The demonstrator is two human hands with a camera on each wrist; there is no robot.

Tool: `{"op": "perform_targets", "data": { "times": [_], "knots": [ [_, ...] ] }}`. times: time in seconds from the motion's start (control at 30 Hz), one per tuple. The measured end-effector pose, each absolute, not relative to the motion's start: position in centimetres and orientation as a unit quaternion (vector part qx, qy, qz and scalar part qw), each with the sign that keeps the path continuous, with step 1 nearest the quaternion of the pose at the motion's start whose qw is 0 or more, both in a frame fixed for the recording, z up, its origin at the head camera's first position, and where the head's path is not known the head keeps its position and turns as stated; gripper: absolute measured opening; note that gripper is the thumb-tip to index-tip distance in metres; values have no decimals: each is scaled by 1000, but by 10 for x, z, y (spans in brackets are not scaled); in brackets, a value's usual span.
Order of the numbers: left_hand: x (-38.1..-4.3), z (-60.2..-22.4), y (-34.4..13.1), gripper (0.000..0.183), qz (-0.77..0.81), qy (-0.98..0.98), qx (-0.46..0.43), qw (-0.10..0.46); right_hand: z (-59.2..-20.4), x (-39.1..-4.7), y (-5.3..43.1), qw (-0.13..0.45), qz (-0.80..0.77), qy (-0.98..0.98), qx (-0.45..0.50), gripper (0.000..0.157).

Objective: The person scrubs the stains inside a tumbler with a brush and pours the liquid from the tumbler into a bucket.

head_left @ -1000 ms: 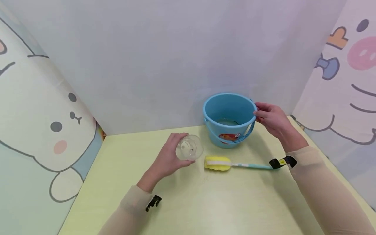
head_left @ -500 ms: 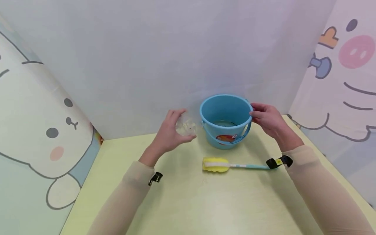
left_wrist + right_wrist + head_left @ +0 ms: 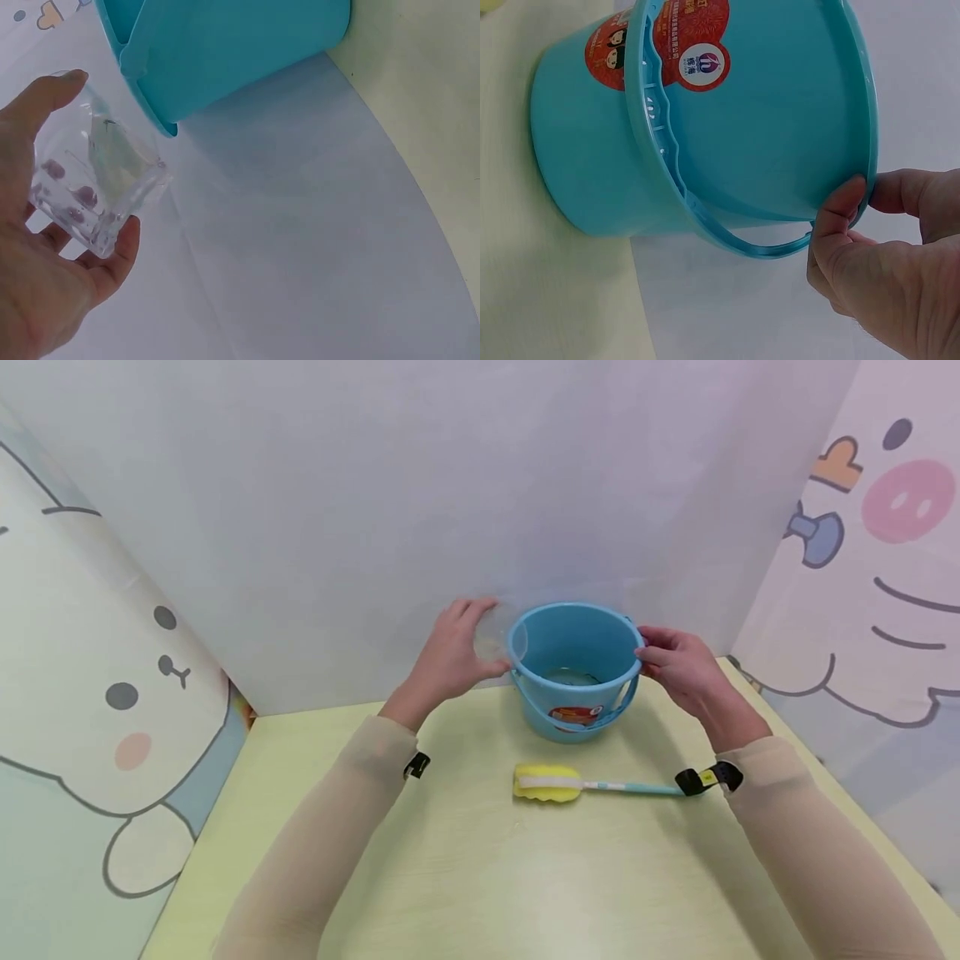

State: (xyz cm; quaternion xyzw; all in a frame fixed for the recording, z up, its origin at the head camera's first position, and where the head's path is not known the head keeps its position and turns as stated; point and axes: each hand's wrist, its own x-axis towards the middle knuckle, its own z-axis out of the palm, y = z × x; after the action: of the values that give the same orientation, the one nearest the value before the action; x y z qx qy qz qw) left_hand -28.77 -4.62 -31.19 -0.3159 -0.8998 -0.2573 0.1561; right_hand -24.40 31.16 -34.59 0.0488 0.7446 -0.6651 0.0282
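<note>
A clear glass (image 3: 97,169) with a little water in it is gripped by my left hand (image 3: 450,653), fingers and thumb around its side. It leans toward the blue bucket (image 3: 542,700), and its mouth overlaps the bucket's left rim in the head view. My right hand (image 3: 682,675) pinches the bucket's rim on the right side. The bucket stands upright at the back of the table, with shallow water in its bottom. Its handle (image 3: 757,250) hangs down over the front, across a red label (image 3: 694,41).
On the pale yellow table (image 3: 465,860), in front of the bucket, lies a sponge brush (image 3: 547,782) with a yellow head and a teal handle. A plain pale wall covering (image 3: 337,527) rises right behind. Cartoon-printed sheets (image 3: 67,635) flank both sides.
My left hand has lifted the glass away and rightward from over the table to the bucket's left rim, tipping it toward the bucket. The right hand keeps its hold on the rim.
</note>
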Motion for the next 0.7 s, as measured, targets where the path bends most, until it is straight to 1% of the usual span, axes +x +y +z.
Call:
{"op": "perform_targets", "data": {
  "times": [0.17,0.37,0.53,0.7],
  "knots": [
    [-294,-306,-35,87,-221,-912,-313,147,-347,-244,312,22,-662,748,47,56],
    [-300,-302,-23,89,-143,-919,-330,162,-348,-244,311,22,-661,748,49,56],
    [-300,-301,-15,88,-81,-914,-348,191,-348,-244,311,23,-660,749,48,56],
    [-297,-303,-10,85,-40,-899,-367,236,-347,-243,312,23,-660,749,49,56]
  ]
}}
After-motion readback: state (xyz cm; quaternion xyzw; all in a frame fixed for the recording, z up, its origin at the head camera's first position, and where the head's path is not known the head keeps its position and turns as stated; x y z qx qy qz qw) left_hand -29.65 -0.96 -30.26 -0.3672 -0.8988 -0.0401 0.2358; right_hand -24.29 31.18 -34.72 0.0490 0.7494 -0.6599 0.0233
